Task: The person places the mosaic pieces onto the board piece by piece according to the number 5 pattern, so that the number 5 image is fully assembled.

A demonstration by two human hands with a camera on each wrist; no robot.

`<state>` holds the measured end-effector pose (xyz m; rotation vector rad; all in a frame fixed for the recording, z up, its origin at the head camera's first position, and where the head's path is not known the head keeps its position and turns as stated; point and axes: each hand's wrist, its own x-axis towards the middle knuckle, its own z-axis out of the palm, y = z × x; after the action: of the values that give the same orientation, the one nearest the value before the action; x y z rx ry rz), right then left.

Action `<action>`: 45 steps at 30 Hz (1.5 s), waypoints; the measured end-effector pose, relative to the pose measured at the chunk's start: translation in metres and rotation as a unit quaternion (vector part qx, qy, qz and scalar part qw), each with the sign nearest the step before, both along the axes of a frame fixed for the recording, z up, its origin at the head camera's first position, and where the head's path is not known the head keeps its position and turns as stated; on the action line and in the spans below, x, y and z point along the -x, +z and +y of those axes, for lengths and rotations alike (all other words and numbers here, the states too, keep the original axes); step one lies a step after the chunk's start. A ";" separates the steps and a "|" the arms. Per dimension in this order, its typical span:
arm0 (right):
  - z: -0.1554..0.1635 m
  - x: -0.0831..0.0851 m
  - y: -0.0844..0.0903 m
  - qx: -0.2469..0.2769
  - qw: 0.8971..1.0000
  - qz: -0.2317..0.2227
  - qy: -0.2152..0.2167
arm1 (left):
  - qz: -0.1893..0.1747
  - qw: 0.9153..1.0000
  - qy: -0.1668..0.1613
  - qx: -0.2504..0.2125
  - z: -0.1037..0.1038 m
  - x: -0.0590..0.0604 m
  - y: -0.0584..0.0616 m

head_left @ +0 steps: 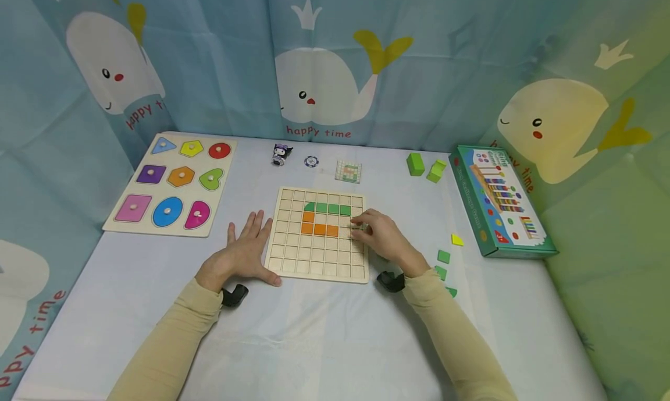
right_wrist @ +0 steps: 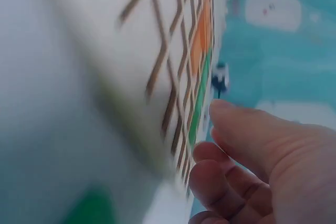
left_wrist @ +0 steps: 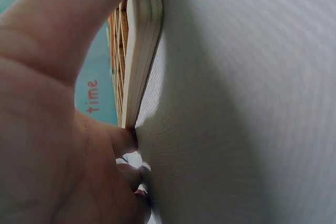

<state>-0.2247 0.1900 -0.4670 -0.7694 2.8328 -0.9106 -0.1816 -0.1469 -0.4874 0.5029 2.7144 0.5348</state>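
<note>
My left hand [head_left: 242, 255] lay flat on the white table [head_left: 324, 337], fingers straight and spread, with the thumb along the near left corner of the square wooden grid board [head_left: 316, 255]; it grasped nothing. In the left wrist view the thumb [left_wrist: 79, 19] touched the pale edge of this board [left_wrist: 140, 51]. My right hand [head_left: 384, 236] rested on the right side of the board with curled fingers. I could not tell if it pinched a piece.

On the board there was a row of green tiles [head_left: 328, 208] and, just under it, an L of orange tiles [head_left: 316, 225]. Small loose green pieces [head_left: 443, 256] and a yellow piece [head_left: 457, 240] lay to the right of my right hand, near a green toy box [head_left: 499, 203]. A wooden shape puzzle with coloured pegs [head_left: 173, 184] lay well apart on the left.
</note>
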 end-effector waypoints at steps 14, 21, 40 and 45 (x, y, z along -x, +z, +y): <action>0.102 -0.013 0.005 0.008 0.993 0.052 -0.107 | 0.001 1.000 0.000 0.002 -0.001 0.001 -0.001; 0.142 -0.025 0.010 -0.017 0.984 0.044 -0.173 | -0.003 1.000 -0.002 0.004 -0.001 0.002 -0.001; 0.167 -0.032 0.008 -0.101 0.958 0.054 -0.262 | -0.004 1.000 -0.001 0.000 -0.001 0.002 -0.002; 0.166 -0.032 0.006 -0.112 0.956 0.047 -0.268 | 0.001 1.000 -0.003 0.001 -0.001 0.002 -0.002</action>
<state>-0.1926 0.3562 -0.4614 -0.0065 3.2137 -0.5789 -0.1833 -0.1481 -0.4894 0.5112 2.7150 0.5305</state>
